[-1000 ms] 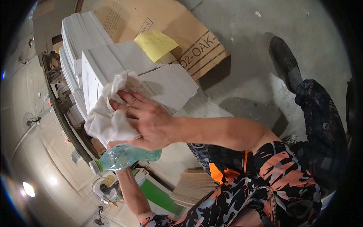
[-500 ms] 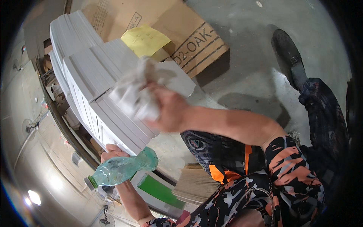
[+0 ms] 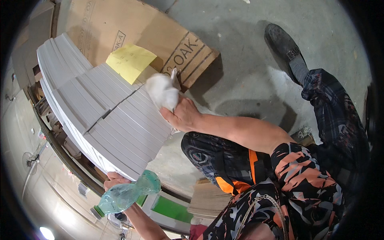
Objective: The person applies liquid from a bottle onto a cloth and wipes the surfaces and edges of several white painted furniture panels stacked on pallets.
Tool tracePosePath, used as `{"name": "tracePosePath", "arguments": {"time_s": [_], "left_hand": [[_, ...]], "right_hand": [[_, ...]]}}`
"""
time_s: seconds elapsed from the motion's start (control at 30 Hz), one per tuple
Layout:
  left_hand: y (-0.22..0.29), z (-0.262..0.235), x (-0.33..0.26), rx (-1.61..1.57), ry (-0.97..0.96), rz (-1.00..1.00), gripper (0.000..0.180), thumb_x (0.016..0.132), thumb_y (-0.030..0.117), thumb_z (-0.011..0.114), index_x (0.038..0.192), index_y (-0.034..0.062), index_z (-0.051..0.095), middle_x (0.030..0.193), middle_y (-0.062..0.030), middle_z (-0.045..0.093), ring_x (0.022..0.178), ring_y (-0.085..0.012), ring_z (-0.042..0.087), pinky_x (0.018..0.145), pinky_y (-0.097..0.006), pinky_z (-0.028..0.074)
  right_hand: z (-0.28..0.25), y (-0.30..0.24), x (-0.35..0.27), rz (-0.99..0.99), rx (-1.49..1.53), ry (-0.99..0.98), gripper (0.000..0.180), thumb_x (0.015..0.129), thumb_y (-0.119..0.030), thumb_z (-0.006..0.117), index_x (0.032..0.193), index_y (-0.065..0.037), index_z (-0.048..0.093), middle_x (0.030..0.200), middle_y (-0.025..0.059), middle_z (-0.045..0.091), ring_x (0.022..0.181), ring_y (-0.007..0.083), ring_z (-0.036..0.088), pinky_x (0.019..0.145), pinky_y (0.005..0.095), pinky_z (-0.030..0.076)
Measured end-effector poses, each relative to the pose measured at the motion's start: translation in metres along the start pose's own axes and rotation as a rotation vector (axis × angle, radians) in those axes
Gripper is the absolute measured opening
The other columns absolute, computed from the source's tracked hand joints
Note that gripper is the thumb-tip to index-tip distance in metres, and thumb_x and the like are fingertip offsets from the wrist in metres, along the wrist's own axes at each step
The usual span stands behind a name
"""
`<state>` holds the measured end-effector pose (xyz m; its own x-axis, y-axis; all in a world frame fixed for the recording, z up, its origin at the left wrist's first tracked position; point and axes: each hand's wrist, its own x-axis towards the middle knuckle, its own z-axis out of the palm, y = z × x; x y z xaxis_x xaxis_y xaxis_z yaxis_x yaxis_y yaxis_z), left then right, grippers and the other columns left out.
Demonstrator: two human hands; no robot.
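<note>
A bunched white cloth (image 3: pixel 163 90) is gripped in my right hand (image 3: pixel 185 114), over the right-hand edge of the stacked white panels (image 3: pixel 128 120). My left hand (image 3: pixel 115 180) is closed at the panels' near left edge. Across it lies a crumpled, see-through green plastic bottle (image 3: pixel 124 196) with a green cap, apparently in its grip. The bottle hides the palm and most of the fingers. On the far right part of the stack rests a yellow paper sheet (image 3: pixel 131 62) with handwriting.
A large cardboard box (image 3: pixel 172 44) lies beyond the stack. Flat cardboard pieces (image 3: pixel 206 198) and a green-and-white object (image 3: pixel 172 208) are close to my body. My shoe (image 3: pixel 282 42) rests on the grey floor (image 3: pixel 236 64) at right. A wall fan (image 3: pixel 30 160) shows at left.
My right hand and the cloth have shifted from the middle of the panels toward their right edge, uncovering more of the surface. The whole view has shifted slightly; my left hand keeps its place.
</note>
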<state>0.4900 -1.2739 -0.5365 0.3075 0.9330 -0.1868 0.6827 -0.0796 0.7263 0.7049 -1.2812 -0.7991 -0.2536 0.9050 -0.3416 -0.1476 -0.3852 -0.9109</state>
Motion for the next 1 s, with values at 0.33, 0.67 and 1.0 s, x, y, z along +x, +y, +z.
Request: {"name": "tracePosePath", "arguments": {"time_s": [0.33,0.67,1.0], "left_hand": [[0.016,0.019,0.006,-0.107,0.112,0.040,0.017,0.073,0.014,0.077,0.071,0.0019,0.066,0.075,-0.0094,0.068,0.077,-0.0183,0.052,0.069,-0.026,0.044],[0.017,0.011,0.011,-0.149,-0.013,0.110,0.018,0.078,0.011,0.072,0.081,-0.0054,0.064,0.082,-0.0154,0.069,0.078,-0.0193,0.054,0.066,-0.026,0.049],[0.009,0.004,0.003,-0.026,0.029,-0.027,0.017,0.072,0.015,0.078,0.064,0.0034,0.069,0.069,-0.0094,0.068,0.077,-0.0179,0.054,0.065,-0.026,0.046]], "right_hand": [[0.005,-0.016,-0.027,-0.360,0.029,0.309,0.026,0.082,-0.014,0.061,0.105,-0.002,0.059,0.098,0.0111,0.066,0.085,0.0226,0.066,0.075,0.0341,0.052],[-0.007,-0.191,0.118,-0.625,0.011,-0.059,0.055,0.094,-0.044,0.032,0.107,0.002,0.060,0.120,0.0257,0.055,0.126,0.0386,0.041,0.109,0.0481,0.030],[-0.006,-0.169,0.082,-0.643,0.095,-0.017,0.046,0.085,-0.039,0.050,0.101,0.002,0.058,0.112,0.0262,0.057,0.094,0.0345,0.061,0.083,0.0443,0.048]]}}
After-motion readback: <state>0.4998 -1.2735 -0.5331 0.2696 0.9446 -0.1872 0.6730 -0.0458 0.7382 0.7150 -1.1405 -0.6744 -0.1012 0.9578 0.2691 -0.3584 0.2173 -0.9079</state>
